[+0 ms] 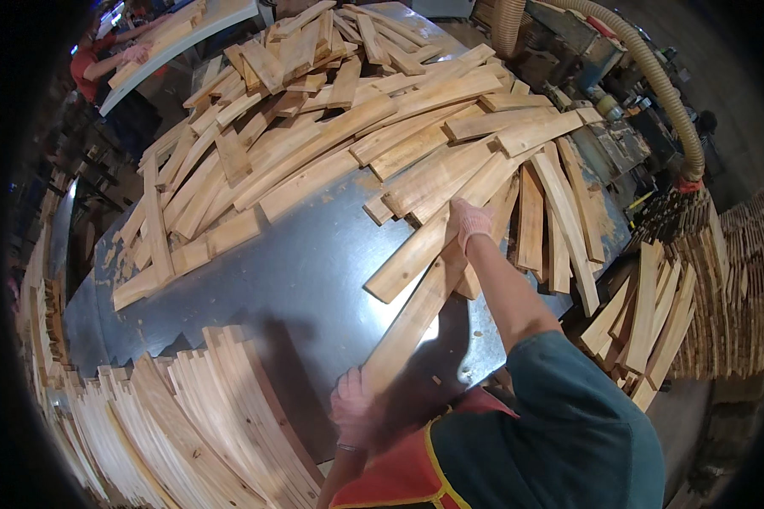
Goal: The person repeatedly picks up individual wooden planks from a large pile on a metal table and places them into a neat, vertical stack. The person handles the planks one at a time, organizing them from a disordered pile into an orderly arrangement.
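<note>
A heap of slats (331, 127) lies on the far half of the table (297, 280); stacked slats (204, 416) line its near-left edge; more stacks (654, 322) stand right.

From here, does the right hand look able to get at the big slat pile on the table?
Probably yes: the right hand already rests at the edge of the slat pile, arm outstretched, nothing between them.

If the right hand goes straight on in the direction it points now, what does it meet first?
Probably the loose heap of wooden slats just beyond the right hand, which points up and away across the metal table. Depth is unclear.
</note>
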{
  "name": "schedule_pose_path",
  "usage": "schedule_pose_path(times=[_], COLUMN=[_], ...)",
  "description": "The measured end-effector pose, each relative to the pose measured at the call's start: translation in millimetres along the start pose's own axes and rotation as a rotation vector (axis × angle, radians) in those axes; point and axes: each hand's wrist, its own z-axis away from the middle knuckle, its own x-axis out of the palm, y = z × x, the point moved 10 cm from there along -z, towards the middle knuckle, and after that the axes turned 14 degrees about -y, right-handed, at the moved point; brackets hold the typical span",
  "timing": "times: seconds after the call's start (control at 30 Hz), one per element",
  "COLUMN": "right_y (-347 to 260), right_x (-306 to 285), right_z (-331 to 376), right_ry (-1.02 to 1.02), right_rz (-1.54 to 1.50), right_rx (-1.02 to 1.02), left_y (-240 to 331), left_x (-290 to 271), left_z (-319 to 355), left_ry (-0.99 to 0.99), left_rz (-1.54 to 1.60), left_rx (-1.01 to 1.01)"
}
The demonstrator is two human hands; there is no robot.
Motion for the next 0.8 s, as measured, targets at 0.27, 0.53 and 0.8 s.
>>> schedule_pose_path(times=[0.27, 0.53, 0.8], right_y=[-26, 99, 153], right_x=[59, 165, 225], right_z=[94, 272, 469], right_ry=[-0.744, -0.985, -1.74], right_rz=[-0.682, -0.031, 0.276], right_rx=[-0.034, -0.059, 0.149], left_y=[-44, -76, -86], left_x=[-3, -13, -42], left_z=[87, 157, 193], left_ry=[-0.131, -0.122, -0.054], left_rz=[0.516, 1.243, 0.141], left_rx=[-0.289, -0.475, -0.623])
